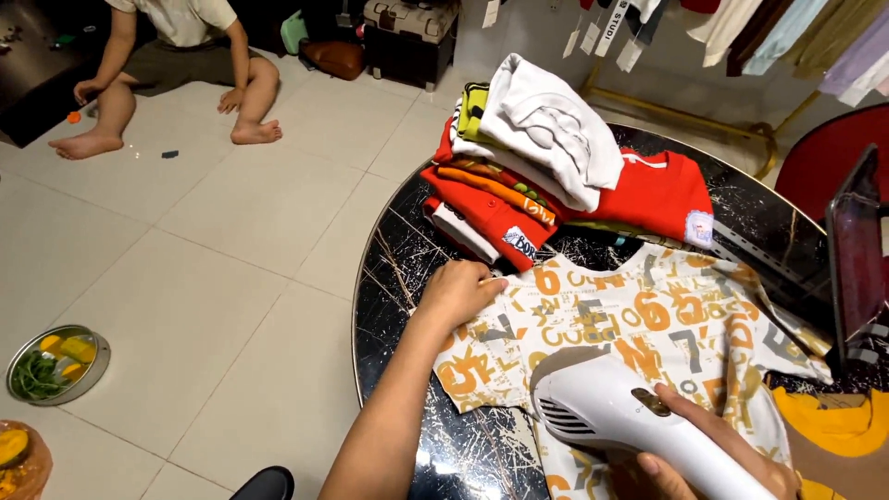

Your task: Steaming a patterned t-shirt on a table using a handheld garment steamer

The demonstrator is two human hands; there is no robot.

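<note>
Left hand (460,292) presses flat, fingers open, pinning the printed T-shirt (639,324) taut on the counter (398,268); right hand (713,454) grips the white garment steamer (602,407).

Two bare forearms, no sleeves in view, left hand (460,292), right hand (718,454), no rings or watch visible

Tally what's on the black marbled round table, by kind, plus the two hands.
Printed white-and-orange T-shirt, spread flat: 1
Stack of folded clothes, red, orange and white: 1
White handheld garment steamer: 1
Dark upright tablet screen: 1
Hands, left pressing the shirt, right gripping the steamer: 2
Total: 6
</note>
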